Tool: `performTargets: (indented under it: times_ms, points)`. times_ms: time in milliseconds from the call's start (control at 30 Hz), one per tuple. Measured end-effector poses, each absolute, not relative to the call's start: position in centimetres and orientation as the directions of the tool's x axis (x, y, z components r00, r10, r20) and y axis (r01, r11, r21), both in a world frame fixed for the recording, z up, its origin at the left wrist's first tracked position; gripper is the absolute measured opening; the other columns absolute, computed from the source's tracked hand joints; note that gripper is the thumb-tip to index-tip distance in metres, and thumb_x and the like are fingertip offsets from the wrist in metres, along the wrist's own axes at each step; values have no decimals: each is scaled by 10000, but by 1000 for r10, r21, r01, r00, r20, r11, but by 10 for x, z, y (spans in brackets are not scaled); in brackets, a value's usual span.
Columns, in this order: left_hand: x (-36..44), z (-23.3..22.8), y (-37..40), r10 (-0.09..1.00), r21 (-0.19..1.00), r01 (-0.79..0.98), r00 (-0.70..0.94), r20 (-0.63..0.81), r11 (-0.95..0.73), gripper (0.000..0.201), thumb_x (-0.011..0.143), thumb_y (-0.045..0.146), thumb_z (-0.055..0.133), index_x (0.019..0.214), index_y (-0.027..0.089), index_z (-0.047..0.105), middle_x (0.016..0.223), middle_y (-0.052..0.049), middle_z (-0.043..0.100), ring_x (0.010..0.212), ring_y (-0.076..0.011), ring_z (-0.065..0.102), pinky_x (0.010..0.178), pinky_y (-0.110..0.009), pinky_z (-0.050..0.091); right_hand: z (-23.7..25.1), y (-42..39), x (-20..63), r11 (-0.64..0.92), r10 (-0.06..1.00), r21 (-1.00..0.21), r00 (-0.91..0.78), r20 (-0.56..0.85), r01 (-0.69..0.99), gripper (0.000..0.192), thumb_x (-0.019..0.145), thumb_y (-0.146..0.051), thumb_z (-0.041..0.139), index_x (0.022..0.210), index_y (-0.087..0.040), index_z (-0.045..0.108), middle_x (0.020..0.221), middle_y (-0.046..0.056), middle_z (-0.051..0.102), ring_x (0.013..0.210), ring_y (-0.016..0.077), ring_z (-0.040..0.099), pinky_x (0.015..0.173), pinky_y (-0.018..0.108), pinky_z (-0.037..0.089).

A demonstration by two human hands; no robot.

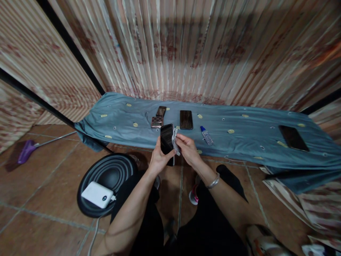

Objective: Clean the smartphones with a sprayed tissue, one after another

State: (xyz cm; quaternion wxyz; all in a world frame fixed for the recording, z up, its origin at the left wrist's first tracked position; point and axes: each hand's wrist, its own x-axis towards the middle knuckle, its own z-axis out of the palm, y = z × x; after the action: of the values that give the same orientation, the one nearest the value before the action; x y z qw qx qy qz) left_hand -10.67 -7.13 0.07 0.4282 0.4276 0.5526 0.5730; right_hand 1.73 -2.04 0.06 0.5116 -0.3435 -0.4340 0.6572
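Observation:
My left hand (159, 155) is wrapped round a dark smartphone (166, 137), held upright in front of the cloth-covered bench. In my right hand (187, 147) a crumpled grey-white cloth (176, 142) is pinched, pressed along the phone's right edge. Beyond the phone lies an open compact case (157, 122) with a checkered part and a dark lid. A second dark phone (186, 120) rests flat to its right. Nearer my right hand is a small clear bottle with a blue cap (206, 136), lying on its side.
Blue patterned cloth (245, 133) covers the low bench, with another dark phone (293, 138) at its right. On the left, a white power bank (98, 194) with a cable sits on a round black stool (117, 170). A purple broom (26, 151) lies on the tiled floor.

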Motion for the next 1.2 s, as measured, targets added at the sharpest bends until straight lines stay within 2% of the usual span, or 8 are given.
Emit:
performTargets:
  times_ms: [333,533,667,767,933,1000,1067,1200]
  points:
    - [-94,7,-77,990,997,67,-143,-24,34,858,592,255,854,1377,195,514,1244,-72,689,1287,-280,557,1149,-391,333,-3,-3,31,-14,990,-915,-132,43,-404,341,674,-439,801,945,-237,752,895,-7,769,883,186,696,848,301,540]
    - [-87,0,-76,969,966,-208,-163,-188,153,749,526,288,892,1219,172,632,1191,-84,707,1277,-293,554,1140,-396,325,-3,-1,33,110,985,-954,-101,143,-279,326,786,-443,694,1034,-236,739,1055,-3,755,984,190,669,931,310,501]
    - [-83,1,-79,952,921,-316,-129,-277,226,708,595,372,875,1229,169,634,974,-56,742,926,-210,677,911,-331,477,-8,3,35,205,972,-967,-85,220,-150,278,832,-395,640,1040,-250,751,933,-27,746,893,179,654,879,289,500]
    - [-83,6,-81,948,885,-382,-65,-312,265,669,654,429,837,1234,169,630,851,-28,733,662,-132,630,670,-261,480,-14,5,35,215,970,-971,-95,224,-101,222,825,-355,629,973,-258,764,775,-47,700,730,163,610,757,271,502]
    - [-82,12,-80,949,829,-481,17,-316,285,612,678,418,817,1202,155,642,882,-42,732,628,-117,636,566,-229,480,-23,5,32,192,973,-980,-118,196,-50,234,823,-315,616,1000,-267,761,723,-52,670,660,161,590,725,285,509]
    - [-80,10,-79,948,809,-517,15,-317,278,581,682,428,811,1172,155,659,869,-39,726,654,-131,654,580,-237,506,-23,4,32,214,969,-977,-129,211,10,297,853,-306,568,1091,-270,741,795,-36,709,751,187,641,799,316,531]
    - [-79,8,-77,948,793,-546,7,-318,270,545,681,428,813,1142,170,679,874,-34,723,710,-150,677,613,-249,534,-22,1,32,271,956,-959,-136,259,80,368,877,-283,511,1190,-260,704,972,-7,750,957,219,675,938,357,519]
    - [-76,6,-76,953,769,-582,31,-302,263,526,696,408,811,1153,182,683,891,-39,740,849,-199,713,773,-322,581,-18,-4,32,386,919,-905,-156,362,179,478,911,-250,439,1364,-246,591,1364,15,641,1285,220,575,1137,400,411]
